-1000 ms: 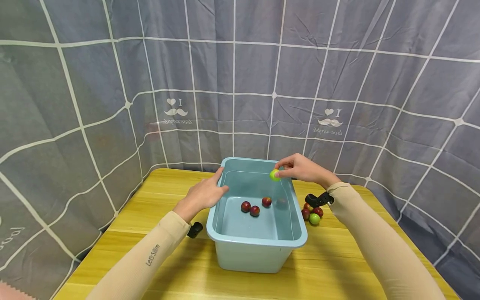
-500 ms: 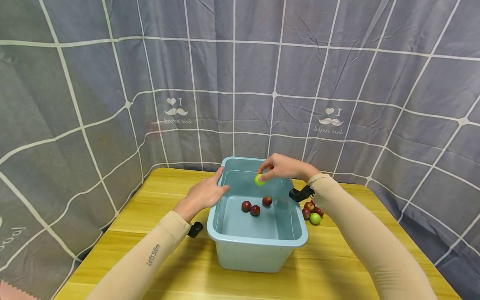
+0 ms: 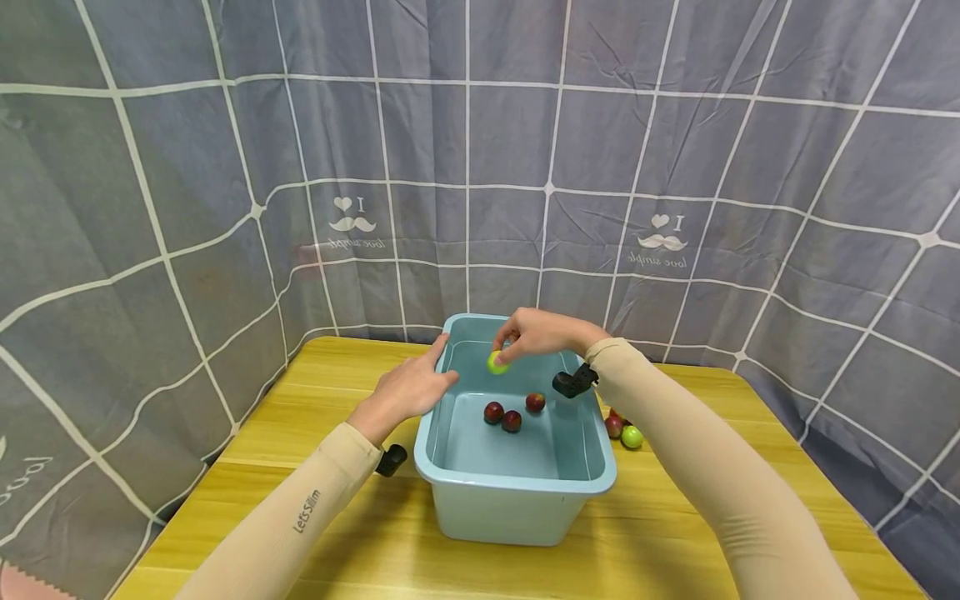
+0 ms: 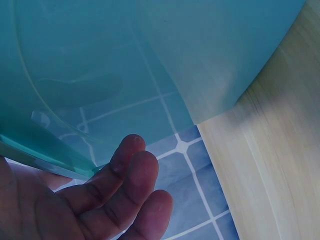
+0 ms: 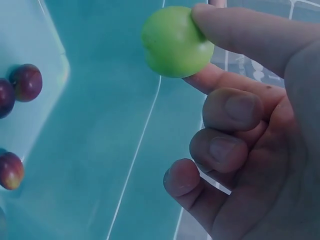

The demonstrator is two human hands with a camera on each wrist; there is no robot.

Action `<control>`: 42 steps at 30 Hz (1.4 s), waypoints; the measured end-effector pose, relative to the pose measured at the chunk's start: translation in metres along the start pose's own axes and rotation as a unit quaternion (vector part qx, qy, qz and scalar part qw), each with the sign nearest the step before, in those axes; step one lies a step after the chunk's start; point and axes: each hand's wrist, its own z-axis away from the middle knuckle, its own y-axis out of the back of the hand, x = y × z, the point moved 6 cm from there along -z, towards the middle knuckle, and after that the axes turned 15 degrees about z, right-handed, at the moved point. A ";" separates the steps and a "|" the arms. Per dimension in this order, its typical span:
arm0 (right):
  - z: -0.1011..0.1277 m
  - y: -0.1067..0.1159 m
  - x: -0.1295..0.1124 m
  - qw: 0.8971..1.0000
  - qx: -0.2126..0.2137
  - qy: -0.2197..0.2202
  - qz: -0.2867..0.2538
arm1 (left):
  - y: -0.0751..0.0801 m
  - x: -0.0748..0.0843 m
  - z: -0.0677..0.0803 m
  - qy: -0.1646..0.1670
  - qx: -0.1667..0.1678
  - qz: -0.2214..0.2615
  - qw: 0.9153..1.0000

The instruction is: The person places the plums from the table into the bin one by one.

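Hanging over the far part of the blue tub point(image 3: 517, 481), a green fruit point(image 3: 496, 363) is pinched between the thumb and index finger of the right hand point(image 3: 542, 332), the other fingers being curled clear of it. By the left hand point(image 3: 408, 387) nothing is pinched: it is rested at the tub's left rim with thumb and index finger spread wide, and in the left wrist view its other fingers are seen loosely bent outside the wall; how firmly the rim is pressed cannot be told. Judged by its glossy, rounded look, the green fruit is expected to be light, fairly firm and smooth, so that it could be slipped from the fingertips by an off-centre squeeze or bruised by a hard drop. A gentle hold is best taken on opposite sides at its widest part; as seen in the right wrist view, the pinch is set toward one edge. On the tub's floor three dark red fruits point(image 3: 512, 421) are seen, probably just as firm and easily rolled. Beside the tub's right side, on the wooden table point(image 3: 330, 375), a second green fruit point(image 3: 632, 437) and a dark red one point(image 3: 613, 427) are grouped, part of the cluster being hidden by the right sleeve point(image 3: 690, 433).
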 end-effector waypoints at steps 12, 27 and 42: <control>-0.002 -0.003 0.000 1.000 0.001 0.000 0.002 | -0.001 -0.001 -0.001 0.001 -0.003 -0.004 1.000; 0.047 0.001 0.015 0.998 0.052 0.001 -0.025 | 0.000 0.000 0.001 -0.006 -0.001 0.003 1.000; 0.094 -0.002 0.042 0.992 0.102 -0.018 -0.072 | 0.000 0.000 0.002 -0.008 0.000 0.004 1.000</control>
